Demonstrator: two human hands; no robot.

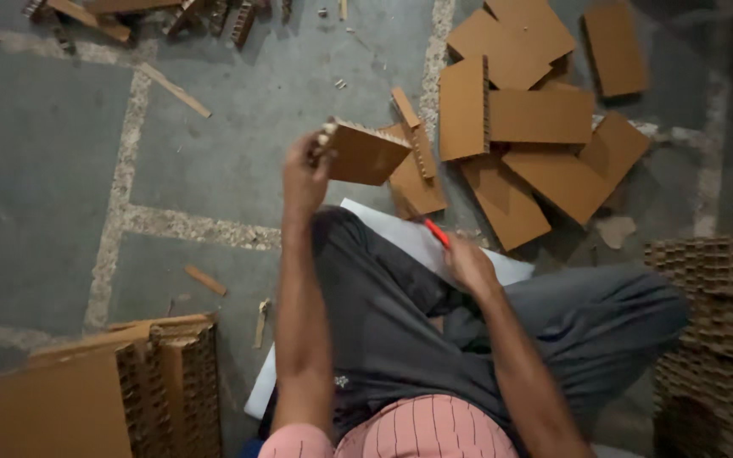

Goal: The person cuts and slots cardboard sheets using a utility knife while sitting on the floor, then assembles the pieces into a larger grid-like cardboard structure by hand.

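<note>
Your left hand [303,174] pinches a brown cardboard piece [366,154] raised at upper centre of the frame, while your right hand [468,265] fingers close around a red tool [436,231] at centre, just above your lap.

A brown cardboard piece [366,154] is held up by the left hand [305,174], gripped at its left edge. A red tool [436,231] is held in the right hand [468,265], low over a white sheet [400,233] spread under the crossed legs. Cut panels [536,119] are heaped on the floor [44,170] beyond. Honeycomb slabs are stacked at the near left [171,382] and near right [723,322].
</note>
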